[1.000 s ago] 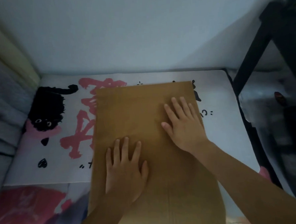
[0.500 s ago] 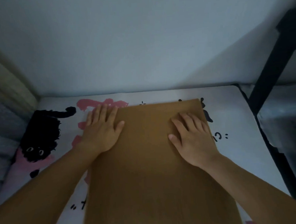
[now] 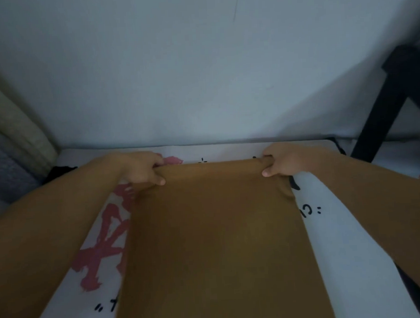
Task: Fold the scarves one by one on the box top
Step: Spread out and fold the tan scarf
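At the far edge of the box top (image 3: 354,236), close to the wall (image 3: 199,74), your two hands have hold of the brown scarf (image 3: 216,243). Your left hand (image 3: 141,168) has its fingers curled over the scarf's far left corner with the thumb pinching from below, and your right hand (image 3: 287,161) grips the far right corner the same way. The cloth between them is drawn into a taut, slightly raised line.

A second ago both palms lay flat on the scarf, smoothing it; half a second ago your left hand had slid up to the far left corner while your right pressed flat near the right edge. Now both have gone from pressing to pinching. I judge the smoothing is finished and the fold is starting: you probably mean to lift this far end and bring it back toward you.

The scarf lies lengthwise down the middle of the box top, over its white cover with pink and black print (image 3: 103,239), and its near end runs out of view. Keep both corners level so the edges meet squarely.
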